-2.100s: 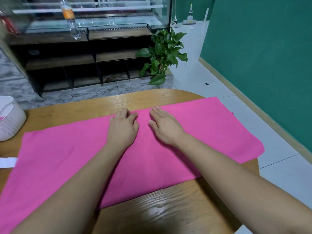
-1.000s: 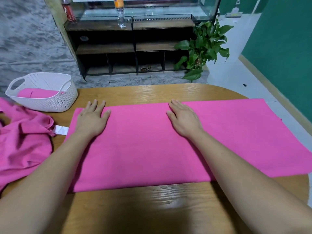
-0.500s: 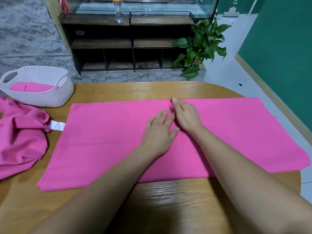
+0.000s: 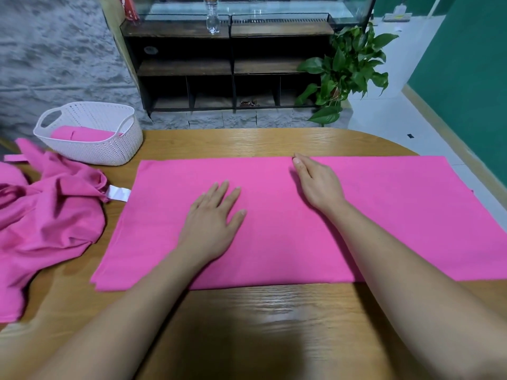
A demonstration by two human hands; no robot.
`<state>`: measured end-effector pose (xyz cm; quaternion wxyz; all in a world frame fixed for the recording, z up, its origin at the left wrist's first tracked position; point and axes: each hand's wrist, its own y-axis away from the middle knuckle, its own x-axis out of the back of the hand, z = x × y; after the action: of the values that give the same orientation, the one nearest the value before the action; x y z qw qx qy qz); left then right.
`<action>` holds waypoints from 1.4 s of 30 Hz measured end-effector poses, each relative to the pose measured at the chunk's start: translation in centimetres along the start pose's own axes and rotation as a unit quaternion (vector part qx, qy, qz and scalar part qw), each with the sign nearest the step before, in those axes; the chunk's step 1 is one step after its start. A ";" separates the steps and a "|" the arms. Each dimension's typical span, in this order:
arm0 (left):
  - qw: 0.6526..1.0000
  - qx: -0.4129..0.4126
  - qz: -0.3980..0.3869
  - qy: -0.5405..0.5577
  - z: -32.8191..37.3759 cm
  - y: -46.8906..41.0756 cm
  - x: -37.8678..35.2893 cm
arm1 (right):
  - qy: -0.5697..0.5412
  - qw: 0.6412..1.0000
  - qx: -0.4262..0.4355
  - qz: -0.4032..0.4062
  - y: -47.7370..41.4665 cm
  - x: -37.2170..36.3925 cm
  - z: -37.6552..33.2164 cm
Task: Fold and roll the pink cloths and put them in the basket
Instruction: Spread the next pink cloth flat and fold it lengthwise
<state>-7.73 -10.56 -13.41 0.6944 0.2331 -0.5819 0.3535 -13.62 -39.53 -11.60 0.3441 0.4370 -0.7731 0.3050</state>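
Both hands are flat on the folded pink cloth (image 4: 274,215), and the change is plain: half a second ago the left hand (image 4: 212,219) sat tucked right against the right hand (image 4: 319,185), and now it has slid away to the left and toward the person, leaving a clear gap of cloth between the 2. The right hand has barely shifted, its fingertips (image 4: 297,161) still at the cloth's far edge. Neither grip is closed on anything: fingers straight and lightly spread, palms pressing down, nothing pinched.

That reads as smoothing, I'd say: the left hand sweeping creases outward while the right pins the fabric. The cloth lies long across the worktop (image 4: 274,325), wrinkle-free under the palms, its right end running past the worktop's edge.

Well off to the left of the left hand, the white basket (image 4: 109,152) holds 1 rolled pink cloth (image 4: 82,133) already, and a crumpled pink heap (image 4: 46,215) with a white tag (image 4: 118,193) waits just beside the flat cloth's left end.

So, by my reckoning: 1 done, 1 flattened and probably close to being folded again or rolled, more to come.
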 end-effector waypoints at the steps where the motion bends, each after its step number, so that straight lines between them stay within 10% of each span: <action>1: 1.000 0.009 0.006 -0.003 -1.2 0.5 0.2 | 0.002 1.000 0.000 -0.003 0.0 0.1 0.0; 22: 0.994 0.101 0.030 -0.013 -12.8 5.9 3.4 | 0.073 0.988 0.136 0.023 4.1 -0.3 -0.4; 34: 0.986 -0.109 -0.061 0.110 -4.3 7.8 3.2 | 0.137 0.928 0.294 -0.182 14.3 0.9 -5.2; 42: 0.979 -0.193 -0.065 0.019 -2.9 10.7 2.9 | 0.159 0.900 0.393 -0.099 18.3 1.0 -5.9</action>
<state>-13.83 -0.98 -12.17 0.7586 0.1253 -0.6096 0.1930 -28.64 -27.46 -10.52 0.2915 0.5567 -0.4781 0.6136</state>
